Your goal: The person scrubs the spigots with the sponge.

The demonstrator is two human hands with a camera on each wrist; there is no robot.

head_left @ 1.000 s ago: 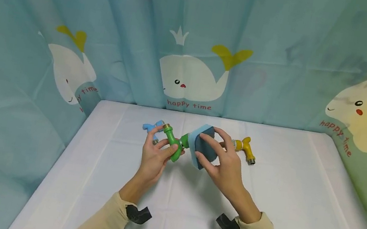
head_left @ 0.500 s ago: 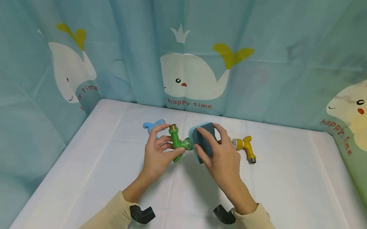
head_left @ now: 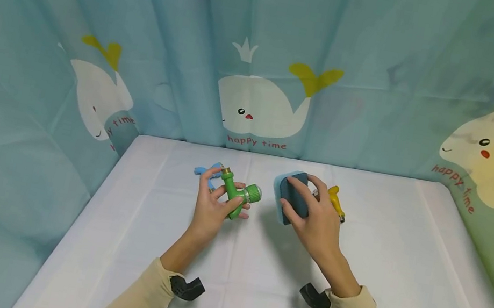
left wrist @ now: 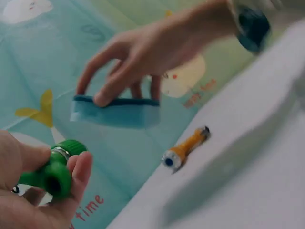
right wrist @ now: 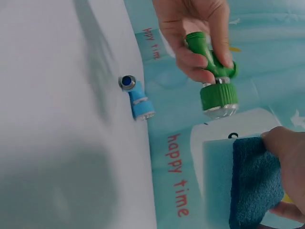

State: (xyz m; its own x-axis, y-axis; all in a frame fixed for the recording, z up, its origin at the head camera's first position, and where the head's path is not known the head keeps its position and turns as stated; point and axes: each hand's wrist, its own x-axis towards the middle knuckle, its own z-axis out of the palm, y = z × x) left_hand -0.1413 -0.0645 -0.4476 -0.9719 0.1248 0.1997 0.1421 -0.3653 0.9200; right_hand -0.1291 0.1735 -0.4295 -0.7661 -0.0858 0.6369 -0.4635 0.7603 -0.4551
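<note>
My left hand (head_left: 208,215) grips a green tap (head_left: 252,193) above the table, thumb across its body. The tap's brass threaded end points up and away, and its ribbed round end faces right. My right hand (head_left: 320,234) holds a two-layer sponge (head_left: 295,200) between thumb and fingers on its dark blue scouring side. The sponge's light blue foam face (right wrist: 218,176) is turned toward the tap, with a gap between them. In the left wrist view, the sponge hangs level beyond the green tap (left wrist: 59,174).
A blue tap (right wrist: 138,100) lies on the white table behind my left hand. Beyond my right hand lies a yellow tap (head_left: 336,200), partly hidden by it in the head view. A curtain (head_left: 182,72) with whale prints rises along the table's back edge.
The sponge was over the round end of the green tap; now my right hand has drawn it away to the right, uncovering that end. My left hand keeps its grip, with the tap turned slightly.
</note>
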